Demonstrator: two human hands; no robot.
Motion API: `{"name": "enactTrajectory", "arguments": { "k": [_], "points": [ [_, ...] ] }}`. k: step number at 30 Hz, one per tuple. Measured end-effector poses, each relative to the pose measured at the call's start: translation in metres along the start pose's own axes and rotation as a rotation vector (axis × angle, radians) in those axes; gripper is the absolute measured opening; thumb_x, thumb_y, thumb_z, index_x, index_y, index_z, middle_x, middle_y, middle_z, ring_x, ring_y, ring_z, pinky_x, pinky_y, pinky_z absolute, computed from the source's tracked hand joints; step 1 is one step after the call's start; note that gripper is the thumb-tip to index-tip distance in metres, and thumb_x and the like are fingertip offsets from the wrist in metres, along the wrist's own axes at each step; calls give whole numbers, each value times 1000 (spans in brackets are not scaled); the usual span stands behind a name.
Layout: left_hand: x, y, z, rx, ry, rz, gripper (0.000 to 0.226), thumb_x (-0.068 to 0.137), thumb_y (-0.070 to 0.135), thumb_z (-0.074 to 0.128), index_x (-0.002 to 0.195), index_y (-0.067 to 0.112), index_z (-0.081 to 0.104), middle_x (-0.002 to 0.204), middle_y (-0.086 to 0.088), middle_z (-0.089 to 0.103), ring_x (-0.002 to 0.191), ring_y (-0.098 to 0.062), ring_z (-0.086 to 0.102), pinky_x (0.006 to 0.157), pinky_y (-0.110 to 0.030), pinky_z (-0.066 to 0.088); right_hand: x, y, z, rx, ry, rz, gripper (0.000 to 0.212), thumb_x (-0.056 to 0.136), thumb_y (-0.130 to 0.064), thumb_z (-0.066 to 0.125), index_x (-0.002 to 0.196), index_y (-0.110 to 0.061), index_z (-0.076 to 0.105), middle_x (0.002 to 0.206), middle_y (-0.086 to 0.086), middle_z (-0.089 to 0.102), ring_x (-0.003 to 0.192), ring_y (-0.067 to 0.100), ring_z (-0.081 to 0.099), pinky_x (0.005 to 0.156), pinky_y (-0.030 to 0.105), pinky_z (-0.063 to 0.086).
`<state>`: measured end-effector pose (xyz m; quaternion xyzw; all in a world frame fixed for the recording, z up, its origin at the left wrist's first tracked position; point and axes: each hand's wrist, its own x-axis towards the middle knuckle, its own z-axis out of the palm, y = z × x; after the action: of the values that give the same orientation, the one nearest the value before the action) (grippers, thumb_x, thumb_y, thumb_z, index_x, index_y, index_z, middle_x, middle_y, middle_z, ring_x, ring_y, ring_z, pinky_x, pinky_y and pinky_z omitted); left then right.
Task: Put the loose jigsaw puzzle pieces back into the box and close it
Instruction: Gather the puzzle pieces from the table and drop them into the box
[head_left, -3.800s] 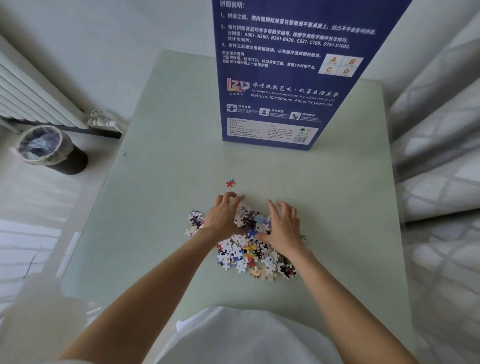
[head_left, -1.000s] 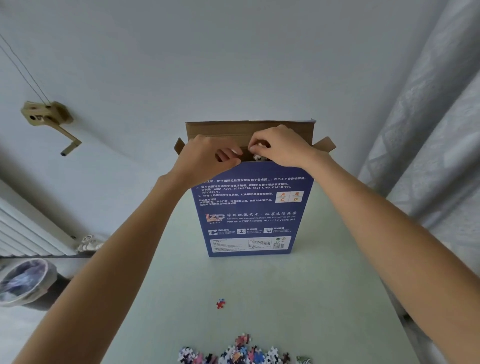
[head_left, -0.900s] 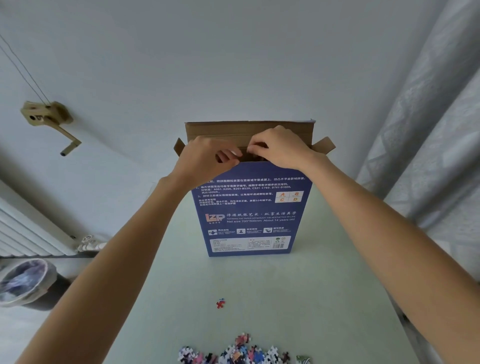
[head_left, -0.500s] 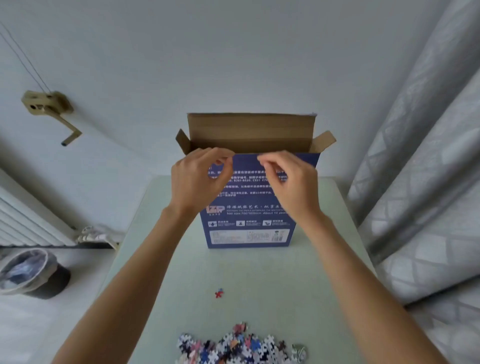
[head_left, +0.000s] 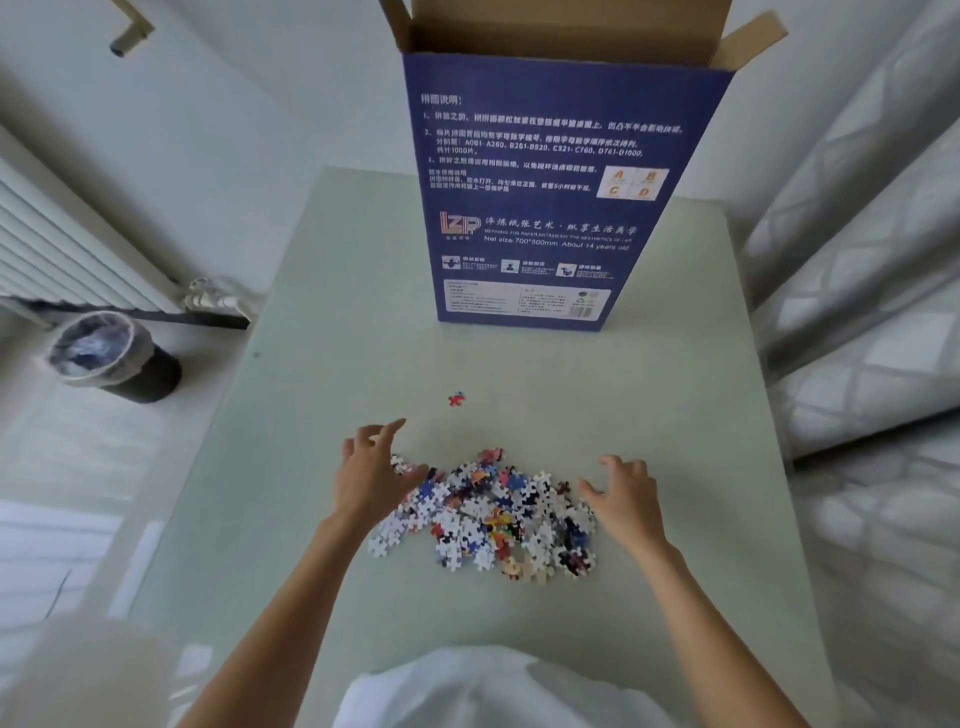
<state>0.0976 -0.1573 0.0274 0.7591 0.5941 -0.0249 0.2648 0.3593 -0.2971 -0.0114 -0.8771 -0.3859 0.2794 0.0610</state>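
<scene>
Hands flanking the heap of jigsaw pieces (head_left: 488, 512) on the pale green surface (head_left: 322, 322), one to each side, presumably to rake the pieces together into one scoop. Left hand (head_left: 370, 475) at the heap's left edge, fingers spread and relaxed, thumb reaching forward, grasping nothing, its palm over the outermost pieces; cannot tell whether skin touches them. Right hand (head_left: 626, 501) at the right edge, likewise released, fingers loosely bent, holding nothing, fingertips just beside the nearest pieces. Pieces lying loose and flat in a ragged, shallow mound near the front of the surface, close to the body: many showing a white underside, others printed in blue, red, orange and black, overlapping without any joined sections visible. One stray red piece (head_left: 456, 399) alone, apart from the heap, between it and the box. Box (head_left: 550, 208) standing upright on its narrow end at the far side of the surface, well apart from the heap, blue printed face toward the camera, brown cardboard flaps (head_left: 753, 36) splayed open at the top, so ready to take pieces dropped from above. Judging by how much lies outside, a good part of the job left, lid closing not yet possible. Beyond the surface, a radiator (head_left: 57, 249) and a lined bin (head_left: 111, 356) on the floor at left, a patterned curtain (head_left: 862, 291) at right
</scene>
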Motion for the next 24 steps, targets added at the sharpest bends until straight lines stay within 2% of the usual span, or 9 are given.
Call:
{"name": "enactTrajectory", "arguments": {
  "k": [2,4,8,12,16,21,24],
  "points": [
    [-13,-15,15,11,-85,-130,89,76,58,64,146,23,22,142,-13,29,129,-31,30,99,-43,38,-12,0,12,11,-37,42,63,86,-53,53,133,-15,40,128,15,39,118,36,40,94,38,38],
    [-22,-24,26,-19,-139,-187,101,69,62,67,147,20,18,141,-15,27,129,-34,28,100,-45,37,-23,-13,21,12,-35,-2,66,84,-54,55,136,-16,37,129,14,35,118,35,38,92,37,40],
    [-26,-11,42,-71,-188,-112,107,64,61,73,146,21,18,140,-15,25,128,-33,26,102,-46,35,-30,-47,32,27,-106,-149,78,77,-51,67,138,-20,31,129,10,33,117,27,35,86,31,40],
    [-25,11,57,7,-253,-19,115,58,59,77,147,23,13,143,-14,18,130,-32,23,104,-45,35,-31,-68,40,-33,-131,-214,85,69,-48,75,136,-18,30,125,8,36,111,22,39,79,26,39],
    [-25,21,66,70,-225,45,114,54,52,83,144,27,18,135,-10,25,122,-26,28,94,-36,47,-27,-74,42,-15,-121,-182,76,69,-40,78,127,-13,36,125,8,42,110,20,45,86,28,42],
    [-25,23,70,82,-217,88,101,61,48,80,141,25,24,135,-4,34,121,-23,33,92,-33,42,-23,-76,41,-90,-144,-191,66,72,-47,73,121,-13,45,123,6,43,113,22,41,86,31,42],
    [-22,20,69,53,-201,90,93,66,46,78,140,24,28,134,-4,38,120,-23,36,94,-32,41,-21,-79,42,-101,-142,-209,63,75,-46,71,123,-13,47,123,6,41,112,22,40,85,29,42]
  ]
}}
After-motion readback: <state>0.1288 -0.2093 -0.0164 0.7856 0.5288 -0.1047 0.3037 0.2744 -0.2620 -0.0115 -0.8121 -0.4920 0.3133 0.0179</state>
